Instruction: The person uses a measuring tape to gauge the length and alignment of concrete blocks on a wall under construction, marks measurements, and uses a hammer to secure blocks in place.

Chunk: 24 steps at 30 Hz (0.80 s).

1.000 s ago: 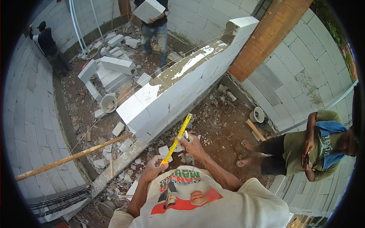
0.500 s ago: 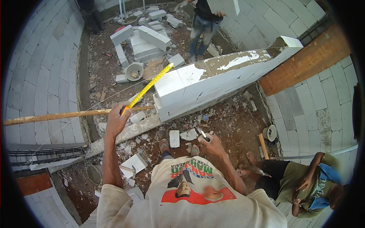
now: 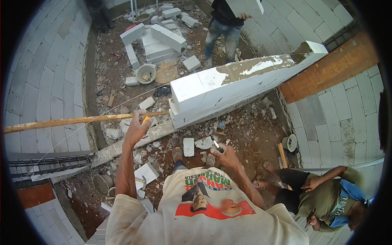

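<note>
My left hand (image 3: 135, 130) is closed round a tape measure, whose orange part (image 3: 145, 119) shows by the fingers; no yellow blade is visible. The hand is raised close to a long wooden strip (image 3: 61, 125), left of the low white block wall (image 3: 196, 100). My right hand (image 3: 228, 156) grips a white marker (image 3: 216, 144) that points up and away from me, above the dirt floor. Grey mortar (image 3: 245, 69) lies along part of the wall's top.
A thin string (image 3: 122, 103) runs slantwise toward the wall. Beyond are stacked blocks (image 3: 167, 37) and a bucket (image 3: 145, 74). One person (image 3: 222, 30) stands behind the wall holding a block; another (image 3: 322, 196) is at the right. Rubble and loose blocks (image 3: 188, 147) lie near my feet.
The yellow tape blade, stretched out to the wall's end before, is no longer seen. My left hand has shifted slightly right. The person at the right has moved their arms apart.
</note>
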{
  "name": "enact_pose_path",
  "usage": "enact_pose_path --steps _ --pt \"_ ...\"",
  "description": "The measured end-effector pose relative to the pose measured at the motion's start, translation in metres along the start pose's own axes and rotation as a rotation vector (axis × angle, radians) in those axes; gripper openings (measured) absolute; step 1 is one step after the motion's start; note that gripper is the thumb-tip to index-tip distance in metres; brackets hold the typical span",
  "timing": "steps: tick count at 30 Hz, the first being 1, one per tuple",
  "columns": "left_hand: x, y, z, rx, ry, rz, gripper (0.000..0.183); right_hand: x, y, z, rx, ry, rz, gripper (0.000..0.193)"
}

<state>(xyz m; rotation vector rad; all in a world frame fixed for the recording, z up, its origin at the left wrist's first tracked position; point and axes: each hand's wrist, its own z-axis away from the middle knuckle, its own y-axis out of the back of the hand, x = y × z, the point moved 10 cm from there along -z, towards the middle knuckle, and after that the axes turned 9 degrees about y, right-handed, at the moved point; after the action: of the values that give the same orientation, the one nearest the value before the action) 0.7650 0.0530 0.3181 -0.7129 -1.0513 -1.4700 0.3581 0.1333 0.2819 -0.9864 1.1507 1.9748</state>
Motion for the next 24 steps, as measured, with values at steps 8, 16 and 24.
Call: enact_pose_path --steps 8,16,24 --pt "0.015 -0.126 0.039 -0.388 0.026 -0.009 0.045 -0.092 -0.033 -0.031 -0.111 0.270 -0.280 0.079" --pt "-0.025 -0.242 0.085 -0.539 0.445 0.480 0.067 -0.033 -0.044 -0.012 -0.033 0.042 -0.296 0.104" --pt "0.172 -0.185 0.048 0.339 -0.711 -0.907 0.082 0.088 0.039 0.024 0.091 -0.006 -0.723 0.065"
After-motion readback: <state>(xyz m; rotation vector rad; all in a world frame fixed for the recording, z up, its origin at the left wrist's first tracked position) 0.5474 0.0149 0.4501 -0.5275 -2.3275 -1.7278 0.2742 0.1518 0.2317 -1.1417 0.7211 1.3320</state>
